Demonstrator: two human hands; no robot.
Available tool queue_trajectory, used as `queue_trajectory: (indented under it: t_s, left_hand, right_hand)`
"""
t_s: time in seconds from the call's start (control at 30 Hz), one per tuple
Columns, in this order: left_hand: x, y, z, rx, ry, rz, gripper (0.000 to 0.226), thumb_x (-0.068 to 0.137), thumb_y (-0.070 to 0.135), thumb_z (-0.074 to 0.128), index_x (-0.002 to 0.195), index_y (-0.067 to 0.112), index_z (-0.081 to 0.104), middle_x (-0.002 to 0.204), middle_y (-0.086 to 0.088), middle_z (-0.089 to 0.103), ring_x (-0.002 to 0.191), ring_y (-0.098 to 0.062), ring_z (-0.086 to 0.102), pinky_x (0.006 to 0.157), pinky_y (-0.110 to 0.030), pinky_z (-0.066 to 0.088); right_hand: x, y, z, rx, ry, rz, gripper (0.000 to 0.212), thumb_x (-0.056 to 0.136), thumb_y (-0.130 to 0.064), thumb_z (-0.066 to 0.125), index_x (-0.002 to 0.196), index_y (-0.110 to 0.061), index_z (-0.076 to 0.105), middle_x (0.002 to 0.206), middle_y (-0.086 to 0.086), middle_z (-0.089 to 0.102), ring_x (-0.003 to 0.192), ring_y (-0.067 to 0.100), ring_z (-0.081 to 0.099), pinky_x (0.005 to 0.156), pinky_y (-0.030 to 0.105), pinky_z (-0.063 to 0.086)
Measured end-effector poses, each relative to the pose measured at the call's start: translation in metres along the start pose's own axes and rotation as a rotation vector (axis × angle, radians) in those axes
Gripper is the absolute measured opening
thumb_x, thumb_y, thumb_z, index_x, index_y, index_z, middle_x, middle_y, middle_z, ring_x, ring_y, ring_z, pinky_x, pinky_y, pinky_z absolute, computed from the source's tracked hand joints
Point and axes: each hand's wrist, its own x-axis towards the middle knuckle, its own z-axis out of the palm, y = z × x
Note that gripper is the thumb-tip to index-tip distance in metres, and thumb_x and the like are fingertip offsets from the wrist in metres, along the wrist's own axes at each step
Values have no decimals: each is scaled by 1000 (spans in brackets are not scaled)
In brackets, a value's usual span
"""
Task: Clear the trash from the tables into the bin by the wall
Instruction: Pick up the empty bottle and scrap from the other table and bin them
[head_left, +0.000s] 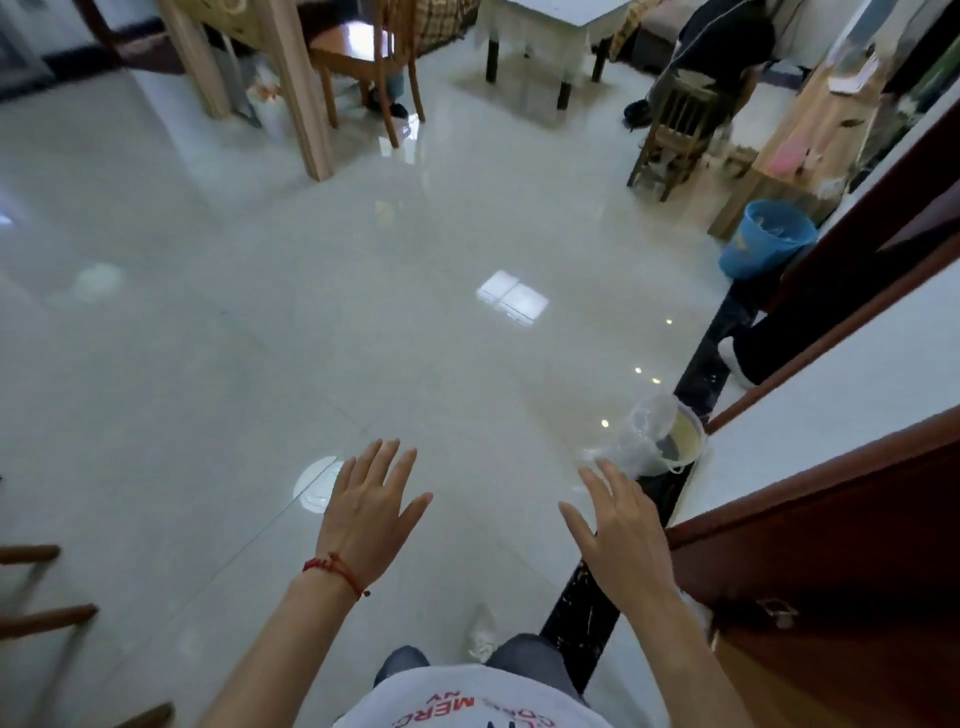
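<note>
Both hands (370, 512) (621, 530) spread, holding nothing, bagged bowl (660, 435) just beyond right fingertips

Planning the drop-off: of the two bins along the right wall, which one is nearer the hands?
The small cream bin with the clear plastic liner, just beyond the right hand. The blue bin stands much farther along the wall, beside the wooden table.

A wooden chair (670, 130) stands beside a draped table (535, 31), perhaps holding a seated person.
</note>
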Motion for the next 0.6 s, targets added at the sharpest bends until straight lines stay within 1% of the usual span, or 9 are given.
queue_trajectory:
  t_s: [0.07, 0.2, 0.27, 0.47, 0.6]
  left_hand:
    - [6, 3, -2, -20, 17, -68, 73, 94, 52, 7, 113, 7, 61, 114, -15, 66, 107, -34, 62, 87, -47, 51]
    - [5, -4, -3, -55, 47, -216, 70, 94, 51, 8, 113, 7, 60, 114, -15, 66, 107, -33, 61, 86, -46, 51]
    - [1, -12, -3, -64, 57, -294, 70, 94, 51, 8, 114, 7, 60, 115, -15, 65, 108, -33, 61, 87, -46, 51]
    - [-18, -45, -8, -87, 81, -541, 72, 94, 51, 8, 113, 6, 61, 114, -17, 66, 105, -34, 63, 85, -48, 51]
    - [-25, -74, -13, -103, 99, -664, 73, 94, 51, 8, 112, 6, 62, 113, -17, 66, 104, -34, 63, 85, -47, 51]
  right_hand:
    - [27, 3, -5, -1, -24, -92, 68, 93, -56, 17, 117, -8, 58, 121, 15, 60, 108, 32, 60, 85, 44, 52]
    - [71, -5, -4, 27, -57, -282, 64, 93, -54, 21, 117, -8, 57, 120, 16, 60, 107, 31, 60, 85, 42, 50]
    - [89, -16, -2, 30, -71, -362, 65, 93, -55, 20, 117, -8, 57, 121, 15, 60, 108, 30, 60, 86, 41, 50]
    - [135, -67, 12, 53, -139, -577, 67, 93, -57, 19, 117, -8, 59, 123, 16, 60, 109, 31, 60, 86, 43, 50]
    - [164, -109, 28, 65, -179, -704, 65, 93, -56, 21, 117, -8, 58, 123, 16, 59, 108, 32, 60, 86, 43, 50]
